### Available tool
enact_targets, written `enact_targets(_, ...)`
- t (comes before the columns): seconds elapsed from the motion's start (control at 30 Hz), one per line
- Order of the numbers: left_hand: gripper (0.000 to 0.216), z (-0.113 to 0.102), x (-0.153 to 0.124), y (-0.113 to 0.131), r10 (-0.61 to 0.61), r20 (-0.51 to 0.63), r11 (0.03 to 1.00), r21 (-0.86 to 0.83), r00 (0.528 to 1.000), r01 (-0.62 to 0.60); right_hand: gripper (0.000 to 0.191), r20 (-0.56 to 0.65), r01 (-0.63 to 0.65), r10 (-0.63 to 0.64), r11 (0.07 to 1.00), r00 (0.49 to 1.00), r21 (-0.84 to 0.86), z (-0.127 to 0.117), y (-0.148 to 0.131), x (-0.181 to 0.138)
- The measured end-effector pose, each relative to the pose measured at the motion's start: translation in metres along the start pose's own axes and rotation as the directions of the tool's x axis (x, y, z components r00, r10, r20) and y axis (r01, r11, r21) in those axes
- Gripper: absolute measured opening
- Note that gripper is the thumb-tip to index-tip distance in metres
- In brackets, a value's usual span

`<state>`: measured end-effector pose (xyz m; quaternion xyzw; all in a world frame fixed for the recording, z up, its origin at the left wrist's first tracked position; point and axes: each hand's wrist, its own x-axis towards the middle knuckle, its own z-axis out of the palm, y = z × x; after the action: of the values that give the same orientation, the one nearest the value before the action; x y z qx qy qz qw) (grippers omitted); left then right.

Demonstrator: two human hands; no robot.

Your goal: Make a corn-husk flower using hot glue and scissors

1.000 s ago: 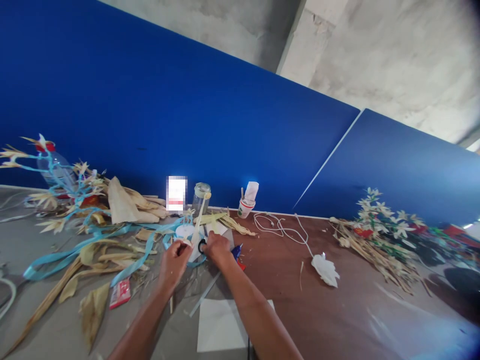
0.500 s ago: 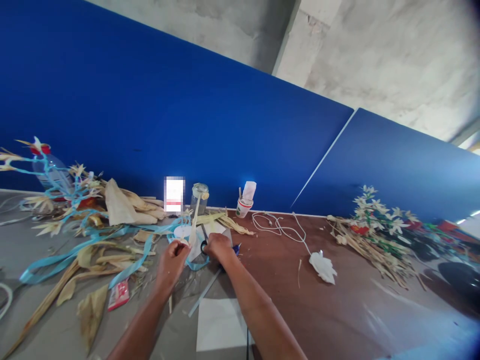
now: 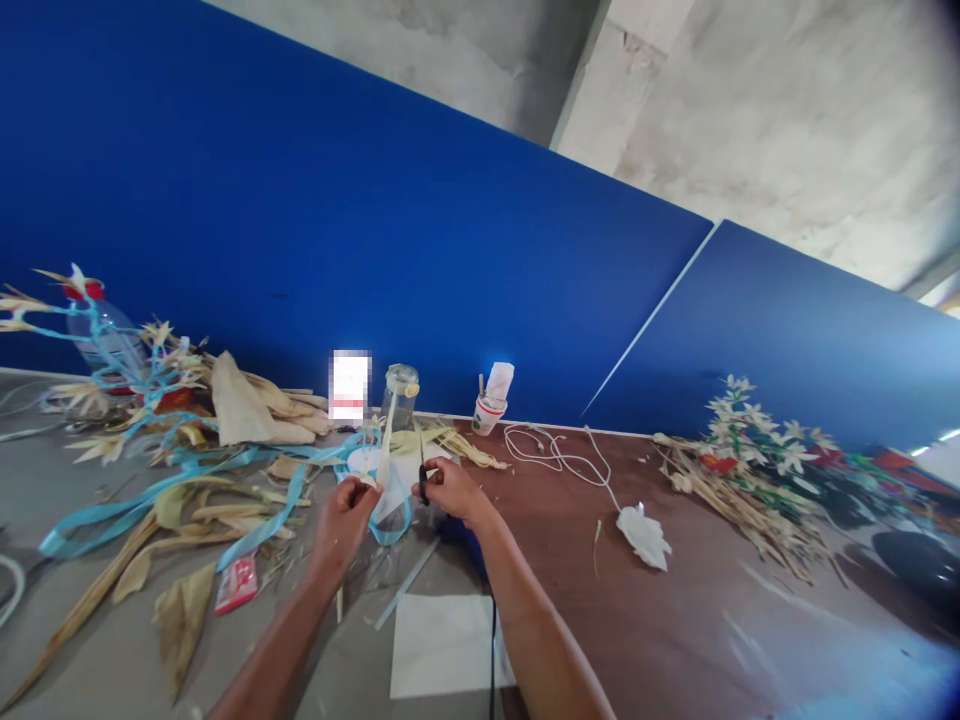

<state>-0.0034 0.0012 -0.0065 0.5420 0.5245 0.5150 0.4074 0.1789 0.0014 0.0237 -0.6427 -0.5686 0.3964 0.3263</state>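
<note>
My left hand [image 3: 346,512] is closed in a pinch on a pale strip of dried husk [image 3: 385,448], which stands up from the fingers. Dark-handled scissors [image 3: 422,480] are in my right hand [image 3: 454,490], a short way to the right, blades pointing away from me and apart from the strip. Behind the hands, light-blue ribbon [image 3: 390,533] loops around a white round piece [image 3: 364,460] and a white sheet [image 3: 409,472]. A dark blue tool [image 3: 461,540], partly hidden by my right forearm, lies below; its kind is unclear.
Dried husks [image 3: 262,400] and blue-stemmed husk flowers [image 3: 150,385] crowd the left. A glass jar [image 3: 400,400] and a paper cup [image 3: 489,415] stand by the blue partition [image 3: 450,250]. White cord [image 3: 559,450], crumpled tissue [image 3: 643,537] and white flowers [image 3: 750,425] lie rightward. White paper [image 3: 442,650] sits in front.
My right hand has turned and lifted slightly, bringing the scissors more upright, with blades pointing away. More of the dark blue tool shows. My left hand still holds the husk strip in about the same place.
</note>
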Motion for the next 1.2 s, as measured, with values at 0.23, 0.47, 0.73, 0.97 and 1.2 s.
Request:
enact_targets(0.23,0.03,-0.002,-0.001,0.003,-0.02,0.017,1.0,-0.008,1.0,0.02,0.049,0.095,0.008,-0.07,0.843,0.993,0.538,0.014,-0.015,-0.018)
enact_targets(0.47,0.027,0.003,-0.006,0.01,-0.036,0.071,0.999,0.018,0.997,0.035,0.052,-0.121,0.115,-0.036,0.661,0.992,0.741,0.034,-0.022,-0.013)
enact_targets(0.73,0.03,0.01,-0.012,0.014,-0.074,0.181,0.988,-0.122,0.981,0.097,0.048,-0.167,0.12,0.004,0.682,0.986,0.722,0.041,-0.02,-0.01)
enact_targets(0.97,0.036,0.009,-0.012,0.021,-0.131,0.159,0.958,-0.236,0.979,0.166,0.049,-0.188,0.145,-0.012,0.686,0.982,0.713,0.041,-0.021,-0.011)
enact_targets(1.2,0.037,0.01,-0.011,0.022,-0.114,0.19,0.958,-0.239,0.975,0.159,0.047,-0.207,0.187,-0.058,0.704,0.977,0.686,0.045,-0.025,-0.014)
